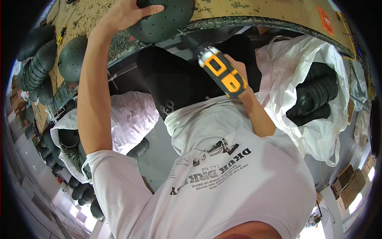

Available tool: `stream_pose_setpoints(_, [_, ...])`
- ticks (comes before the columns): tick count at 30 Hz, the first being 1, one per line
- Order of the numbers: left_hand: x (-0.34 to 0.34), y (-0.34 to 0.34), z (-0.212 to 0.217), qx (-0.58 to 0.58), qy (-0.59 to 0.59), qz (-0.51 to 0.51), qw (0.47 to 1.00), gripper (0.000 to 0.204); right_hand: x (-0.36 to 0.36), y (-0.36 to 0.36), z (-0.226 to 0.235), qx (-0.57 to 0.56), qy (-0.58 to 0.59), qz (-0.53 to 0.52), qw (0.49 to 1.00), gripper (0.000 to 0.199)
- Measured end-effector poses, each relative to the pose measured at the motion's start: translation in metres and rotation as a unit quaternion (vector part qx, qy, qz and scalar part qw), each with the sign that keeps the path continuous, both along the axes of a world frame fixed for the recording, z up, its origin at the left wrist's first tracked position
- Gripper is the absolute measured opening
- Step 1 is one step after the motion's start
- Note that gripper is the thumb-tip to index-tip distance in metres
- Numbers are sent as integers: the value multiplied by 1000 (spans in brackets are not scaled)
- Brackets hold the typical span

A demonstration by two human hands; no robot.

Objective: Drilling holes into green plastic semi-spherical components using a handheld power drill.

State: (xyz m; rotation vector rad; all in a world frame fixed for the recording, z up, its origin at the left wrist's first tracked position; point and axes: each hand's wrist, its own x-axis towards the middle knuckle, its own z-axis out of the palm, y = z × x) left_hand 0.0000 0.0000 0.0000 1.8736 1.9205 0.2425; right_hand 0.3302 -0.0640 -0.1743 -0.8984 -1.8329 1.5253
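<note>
A dark green-black plastic dome [167,22], dotted with small holes, sits at the table's near edge. My left hand [126,15] holds it from the left, with the thumb laid over its surface; the other fingers are partly hidden. In my right hand [238,68] is a yellow and black cordless drill [225,73], gripped above my lap. Its chuck and bit point up and left, and the tip is close to the dome's lower right rim. Whether the tip touches the dome I cannot tell.
Another holed dome [73,59] lies left of my forearm, beside a nested stack of domes [41,65]. Dark shavings litter the tabletop [274,8]. A white sack [274,65] with domes stands at right, another sack [133,109] at left. An orange card [325,20] lies far right.
</note>
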Motion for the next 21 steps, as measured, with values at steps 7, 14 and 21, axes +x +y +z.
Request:
stream_pose_setpoints(7, [15,-20,-8,122,-50,30,991,79,76,-14,18,454,-229,-126,852,27])
stream_pose_setpoints(14, [60,-96,-84,430,-330,353,762,40,69,126,98,122,-8,-157,980,15])
stream_pose_setpoints(21, [126,-139,-139,171,-705,439,530,33,20,233,86,113,96,-109,983,36])
